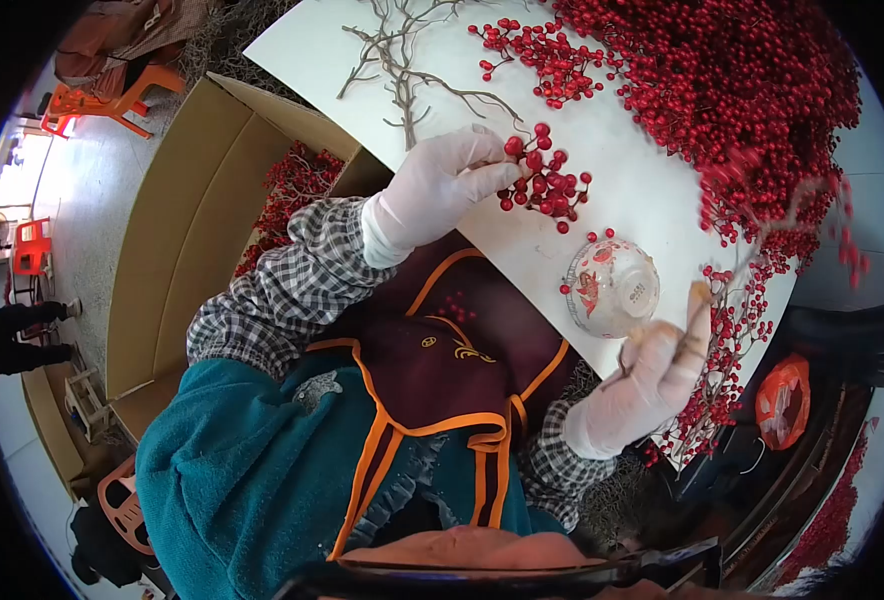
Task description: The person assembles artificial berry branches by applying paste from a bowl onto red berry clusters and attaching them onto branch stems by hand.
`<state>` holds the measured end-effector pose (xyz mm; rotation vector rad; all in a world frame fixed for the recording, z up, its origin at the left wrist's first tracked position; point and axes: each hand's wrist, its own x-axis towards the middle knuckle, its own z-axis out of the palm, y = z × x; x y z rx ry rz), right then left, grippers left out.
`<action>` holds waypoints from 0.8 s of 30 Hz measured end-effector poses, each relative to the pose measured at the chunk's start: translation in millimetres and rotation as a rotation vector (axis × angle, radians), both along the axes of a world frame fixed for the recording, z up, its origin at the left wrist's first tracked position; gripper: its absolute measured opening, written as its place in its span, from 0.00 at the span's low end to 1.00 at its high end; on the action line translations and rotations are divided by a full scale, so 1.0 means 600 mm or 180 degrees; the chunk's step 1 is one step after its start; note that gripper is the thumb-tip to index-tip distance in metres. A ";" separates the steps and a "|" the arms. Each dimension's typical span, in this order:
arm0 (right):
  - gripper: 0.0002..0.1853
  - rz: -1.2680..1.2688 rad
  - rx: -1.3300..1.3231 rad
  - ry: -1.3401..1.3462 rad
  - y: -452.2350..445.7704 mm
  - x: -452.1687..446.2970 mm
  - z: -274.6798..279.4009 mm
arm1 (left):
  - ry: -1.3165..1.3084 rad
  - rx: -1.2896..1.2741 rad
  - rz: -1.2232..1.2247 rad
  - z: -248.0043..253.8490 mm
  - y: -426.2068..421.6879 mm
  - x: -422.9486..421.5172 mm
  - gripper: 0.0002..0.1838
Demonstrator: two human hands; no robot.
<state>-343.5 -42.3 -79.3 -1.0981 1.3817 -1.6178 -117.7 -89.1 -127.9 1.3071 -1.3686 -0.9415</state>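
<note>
My left hand [442, 185], in a whitish glove, pinches a small cluster of red berries [547, 185] above the white table's edge. Just below it, a few loose berries [600, 235] lie by a pale bowl [614, 287] with red decoration. My right hand [657, 365], also gloved, is at the bowl's near right side, its fingers partly curled and the fingertips stained. From near those fingertips, a thin stem with motion-blurred berries [850, 250] reaches toward the pile. What exactly the right fingers grip cannot be made out.
A large heap of red berry sprays [712, 80] covers the table's far right. Bare brown twigs [402, 75] lie on the white table [312, 40]. At left stands an open cardboard box [192, 220] containing berry sprays. A red plastic bag [784, 400] hangs at right.
</note>
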 end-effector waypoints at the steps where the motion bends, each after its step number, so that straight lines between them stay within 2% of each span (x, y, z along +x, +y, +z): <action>1: 0.30 0.0039 -0.0065 -0.0230 -0.009 0.014 0.000 | 0.0302 0.0277 -0.0131 0.002 0.001 0.002 0.10; 4: 0.36 0.0652 -0.0039 -0.0029 -0.025 0.031 0.000 | 0.0625 0.0290 -0.0396 0.020 0.010 -0.004 0.12; 8: 0.42 0.0860 0.0211 -0.0202 -0.045 0.061 0.002 | 0.1106 0.0373 -0.0677 0.025 0.010 -0.014 0.12; 12: 0.38 0.1039 0.0030 0.0457 -0.070 0.049 -0.023 | 0.1752 0.0293 -0.1051 0.005 0.003 -0.021 0.13; 13: 0.34 0.1110 0.0143 0.0457 -0.070 0.048 -0.016 | 0.1950 0.0290 -0.1146 0.000 -0.002 -0.020 0.13; 16: 0.30 0.1031 0.0236 0.0005 -0.070 0.051 -0.001 | 0.2319 0.0291 -0.1123 -0.001 -0.018 -0.013 0.14; 17: 0.29 0.0997 0.0216 -0.0178 -0.072 0.047 0.004 | 0.2192 0.0341 -0.1032 0.014 -0.023 -0.005 0.15; 18: 0.28 0.0961 0.0197 -0.0360 -0.074 0.040 0.008 | 0.2376 0.0008 -0.1000 0.001 -0.033 0.003 0.13; 19: 0.27 0.0921 0.0172 -0.0541 -0.076 0.034 0.011 | 0.2234 0.0113 -0.0763 0.004 -0.041 0.012 0.12; 22: 0.26 0.0740 0.0124 -0.0509 -0.079 0.035 0.009 | 0.1575 0.0137 -0.0234 -0.002 -0.066 0.022 0.11; 23: 0.26 0.0580 0.0017 -0.0197 -0.086 0.033 -0.002 | 0.1314 0.0087 -0.0082 -0.004 -0.075 0.024 0.11; 24: 0.26 0.0602 0.0006 -0.0177 -0.087 0.027 -0.001 | 0.1529 0.0001 0.0019 -0.004 -0.083 0.027 0.11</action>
